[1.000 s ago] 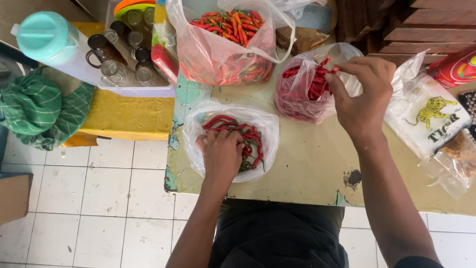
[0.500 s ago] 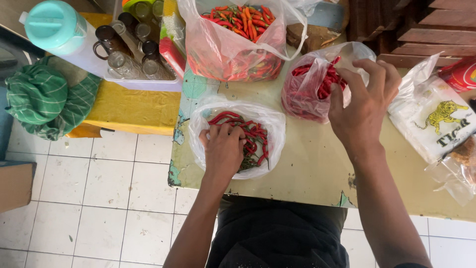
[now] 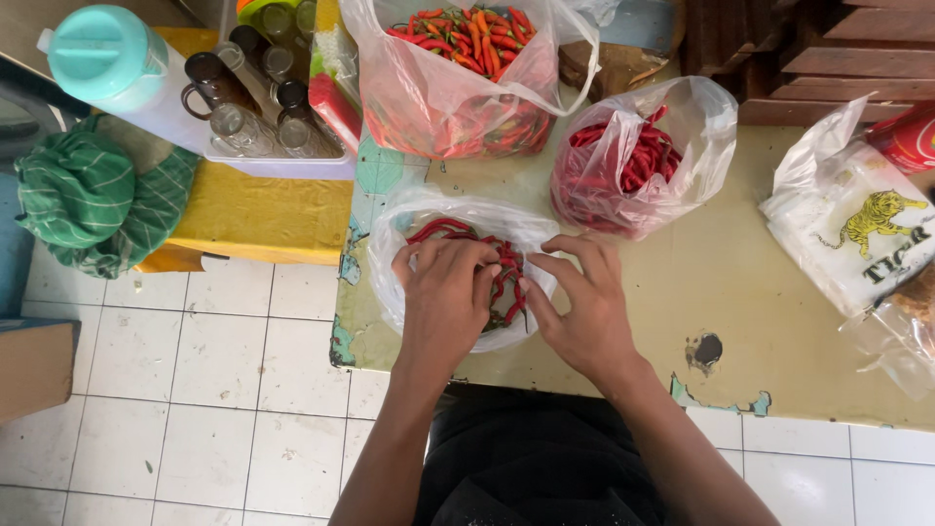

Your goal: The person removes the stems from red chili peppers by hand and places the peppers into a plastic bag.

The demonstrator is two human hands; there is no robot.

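Your left hand (image 3: pixel 448 292): bare, no glove | your right hand (image 3: pixel 582 302): bare, no ring | forearms: unsleeved | your garment (image 3: pixel 531 463): black fabric.

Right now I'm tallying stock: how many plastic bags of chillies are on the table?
3: a large bag at the table's far edge, a smaller bag to its right, and an open bag under both hands.

Soft, even daylight fills the scene, with only faint shadows. Mild glare sits on the clear plastic bags (image 3: pixel 638 161). Focus is sharp throughout, edges slightly stretched.
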